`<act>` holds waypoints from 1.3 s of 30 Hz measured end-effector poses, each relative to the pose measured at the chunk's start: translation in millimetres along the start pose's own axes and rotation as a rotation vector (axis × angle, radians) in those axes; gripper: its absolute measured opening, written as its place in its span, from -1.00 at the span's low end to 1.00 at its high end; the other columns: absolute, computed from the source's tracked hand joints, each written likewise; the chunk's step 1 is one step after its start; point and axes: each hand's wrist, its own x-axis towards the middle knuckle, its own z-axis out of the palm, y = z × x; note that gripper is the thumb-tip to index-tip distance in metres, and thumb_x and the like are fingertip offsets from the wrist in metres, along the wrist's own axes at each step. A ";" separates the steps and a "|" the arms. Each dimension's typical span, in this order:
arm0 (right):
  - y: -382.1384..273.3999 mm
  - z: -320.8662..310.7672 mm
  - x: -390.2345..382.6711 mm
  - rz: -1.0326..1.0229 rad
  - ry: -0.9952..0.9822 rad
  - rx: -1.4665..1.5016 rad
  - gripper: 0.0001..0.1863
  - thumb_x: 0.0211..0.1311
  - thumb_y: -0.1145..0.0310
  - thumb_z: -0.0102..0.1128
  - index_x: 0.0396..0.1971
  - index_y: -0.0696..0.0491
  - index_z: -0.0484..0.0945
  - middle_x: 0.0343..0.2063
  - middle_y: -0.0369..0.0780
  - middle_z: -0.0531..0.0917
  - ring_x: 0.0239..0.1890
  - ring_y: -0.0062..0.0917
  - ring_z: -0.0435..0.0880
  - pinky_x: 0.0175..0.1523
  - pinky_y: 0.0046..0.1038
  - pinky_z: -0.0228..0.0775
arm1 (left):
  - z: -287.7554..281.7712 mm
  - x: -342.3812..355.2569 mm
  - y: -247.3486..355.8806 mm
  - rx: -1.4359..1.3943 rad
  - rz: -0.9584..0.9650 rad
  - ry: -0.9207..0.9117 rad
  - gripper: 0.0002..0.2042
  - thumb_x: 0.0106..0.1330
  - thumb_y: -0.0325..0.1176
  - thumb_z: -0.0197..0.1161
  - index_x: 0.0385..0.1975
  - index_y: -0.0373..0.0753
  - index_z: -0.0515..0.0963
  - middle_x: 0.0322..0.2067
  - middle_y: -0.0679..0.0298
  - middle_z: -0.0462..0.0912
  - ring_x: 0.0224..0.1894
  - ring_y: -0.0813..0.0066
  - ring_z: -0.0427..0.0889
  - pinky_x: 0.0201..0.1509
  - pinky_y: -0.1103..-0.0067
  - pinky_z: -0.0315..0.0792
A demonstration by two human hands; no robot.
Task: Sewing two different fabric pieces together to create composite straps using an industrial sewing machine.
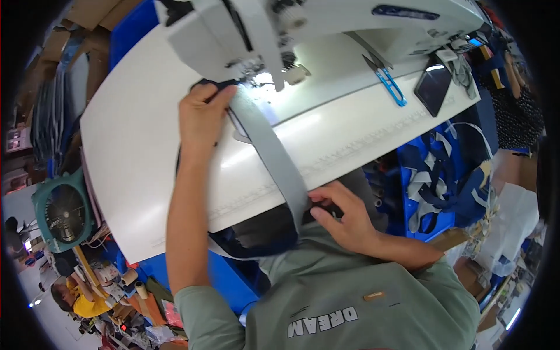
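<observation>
A long grey fabric strip (pixel 269 150) runs from the lit needle area of a white sewing machine (pixel 227 44) to the table's near edge, then droops over my lap. Its navy side shows in the hanging loop. My left hand (pixel 201 116) is closed in a pinch on the dark navy end of the strip, just left of the presser foot. At the near table edge, my right hand (pixel 345 220) has its curled fingers and thumb at the strip's right edge, gripping it lightly. The needle itself is lost in the glare.
Blue-handled thread snips (pixel 392 87) and a dark phone (pixel 433 87) lie at the right of the white table (pixel 134 151). A blue bin (pixel 429 219) of navy and grey scraps stands below. A green fan (pixel 64 213) and a person in yellow (pixel 87 300) are at left.
</observation>
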 end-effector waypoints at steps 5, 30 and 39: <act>-100.3 -29.0 19.3 -0.031 -0.399 1.226 -0.88 0.29 0.61 0.24 -0.21 0.30 0.63 -0.24 -0.08 0.67 -0.16 -0.33 0.64 -0.07 -0.42 0.50 | -9.7 -0.2 6.2 0.129 0.052 -0.039 -0.80 0.34 -0.37 0.41 -0.45 -0.38 0.65 -0.51 0.39 0.50 -0.47 0.66 0.43 -0.36 0.63 0.31; 60.4 23.3 8.8 0.389 -0.409 0.875 -0.52 0.63 0.13 -0.05 -0.09 0.27 0.68 -0.24 -0.15 0.76 -0.16 -0.52 0.70 0.03 -0.44 0.49 | -22.1 -0.4 12.9 0.107 -0.046 -0.155 -0.82 0.37 -0.44 0.33 -0.44 -0.42 0.60 -0.54 0.29 0.56 -0.48 0.57 0.48 -0.34 0.58 0.39; 22.6 11.1 1.7 0.381 -0.311 0.539 -0.67 0.46 0.25 0.30 -0.47 0.17 0.65 -0.59 -0.46 0.49 -0.46 -0.82 0.34 -0.37 -0.62 0.22 | -13.7 4.0 28.0 0.230 -0.047 -0.208 -0.75 0.35 -0.37 0.38 -0.13 -0.45 0.71 -0.41 0.19 0.72 -0.37 0.50 0.65 -0.18 0.56 0.53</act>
